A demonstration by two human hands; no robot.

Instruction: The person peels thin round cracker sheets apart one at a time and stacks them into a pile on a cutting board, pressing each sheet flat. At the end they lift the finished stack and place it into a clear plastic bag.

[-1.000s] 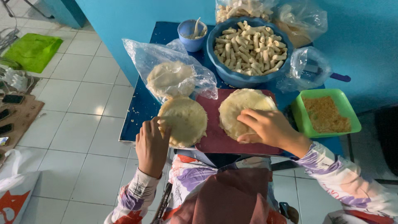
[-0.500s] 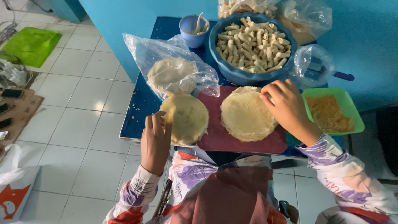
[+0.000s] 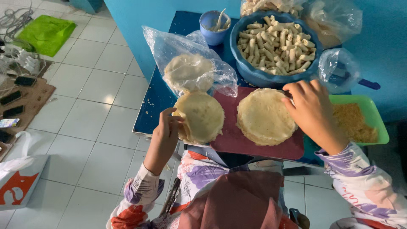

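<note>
Since a second ago my right hand [image 3: 311, 112] has slid off the middle of the right wrapper stack [image 3: 263, 116] to its far right edge, near the green tray; left hand barely moved.

Nearest: my lap, patterned sleeves, brown cloth over the knees.

Left hand [image 3: 166, 135]: fingers curled, thumb and fingertips pinching the near-left rim of the left wrapper stack [image 3: 201, 116]. Stack is round, pale, half on the bench [image 3: 154, 106] and half on the maroon board [image 3: 254, 146], its edge hanging over the bench front.

Right hand: palm down, fingers loosely spread and bent, tips touching the far right rim of the right wrapper stack. Can't tell if it's gripping a sheet or just resting there. That stack lies flat on the maroon board, just apart from the left one.

Right of the board: green tray [image 3: 377, 123] with brown crumbs, partly under my right wrist.

Behind the left stack: clear plastic bag [image 3: 186, 63] with more round wrappers inside, touching the left stack's far edge.

Further back: big blue bowl [image 3: 254, 74] full of pale rolled sticks, its rim just beyond the right stack. Small blue cup [image 3: 214, 27] with a white utensil to its left. Crumpled clear bags [image 3: 339, 70] to its right and behind.

Off the bench, left: white tiled floor [image 3: 85, 85], green mat [image 3: 44, 34], white bag with orange print [image 3: 19, 182].
</note>
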